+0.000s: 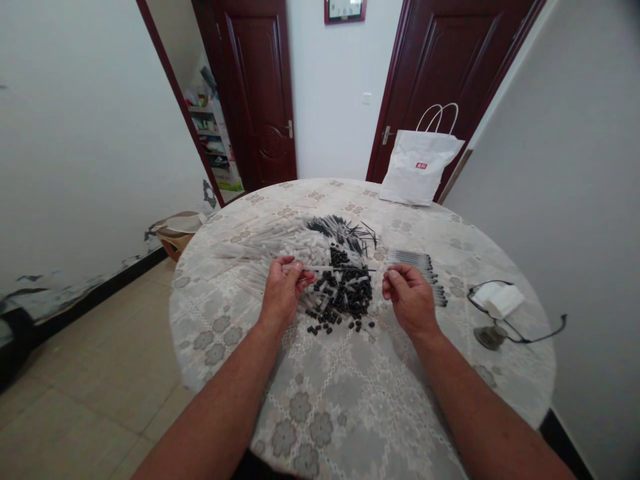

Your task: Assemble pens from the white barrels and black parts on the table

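My left hand (281,292) is closed around a translucent white pen barrel (323,268) held level above the table. A thin dark pen refill (357,269) lines up with the barrel's right end and seems to be partly inside it. My right hand (413,299) pinches the refill's far end between thumb and fingers. Below my hands lie a heap of small black pen caps (353,293) and small white plugs (305,250). Loose pen barrels (250,250) spread out to the left, and dark refills (340,230) are piled behind.
Pens with black ends lie in a row (410,259) behind my right hand. Eyeglasses (525,341), folded white tissue (503,300) and a small round dark object (490,337) sit at the right. A white paper bag (420,167) stands at the back of the round table (380,400).
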`<state>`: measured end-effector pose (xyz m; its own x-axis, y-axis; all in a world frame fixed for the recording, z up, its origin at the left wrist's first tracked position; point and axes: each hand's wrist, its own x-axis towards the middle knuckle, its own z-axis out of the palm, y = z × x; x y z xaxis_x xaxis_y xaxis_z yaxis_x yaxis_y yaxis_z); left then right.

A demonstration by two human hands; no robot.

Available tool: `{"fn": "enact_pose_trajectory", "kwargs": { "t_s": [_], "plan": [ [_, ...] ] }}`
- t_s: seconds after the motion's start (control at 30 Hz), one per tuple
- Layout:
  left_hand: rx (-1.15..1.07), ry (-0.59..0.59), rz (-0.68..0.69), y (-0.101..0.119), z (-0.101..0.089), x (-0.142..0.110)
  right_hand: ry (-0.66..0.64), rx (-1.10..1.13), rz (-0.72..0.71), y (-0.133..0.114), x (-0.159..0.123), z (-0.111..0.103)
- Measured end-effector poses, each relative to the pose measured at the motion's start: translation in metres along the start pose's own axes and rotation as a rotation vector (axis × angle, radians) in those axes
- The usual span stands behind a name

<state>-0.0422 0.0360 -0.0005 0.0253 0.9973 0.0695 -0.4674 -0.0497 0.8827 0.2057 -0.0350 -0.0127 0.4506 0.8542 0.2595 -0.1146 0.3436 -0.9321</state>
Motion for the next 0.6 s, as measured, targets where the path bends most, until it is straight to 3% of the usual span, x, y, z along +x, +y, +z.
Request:
{"fn": "enact_pose_trajectory", "kwargs": {
  "t_s": [0.27, 0.43, 0.6],
  "plan": [
    [0.03, -0.002, 0.024, 0.0, -0.001, -0.001, 0.003, -0.031, -0.009, 0.0, 0.0, -0.001],
    [0.049, 0.023, 0.058, -0.001, -0.002, 0.0, -0.011, -0.093, -0.085, -0.006, -0.002, 0.001],
    [-0.053, -0.023, -0.002, 0.001, 0.001, -0.003, -0.017, -0.153, -0.111, -0.01, -0.007, 0.007]
  ]
}}
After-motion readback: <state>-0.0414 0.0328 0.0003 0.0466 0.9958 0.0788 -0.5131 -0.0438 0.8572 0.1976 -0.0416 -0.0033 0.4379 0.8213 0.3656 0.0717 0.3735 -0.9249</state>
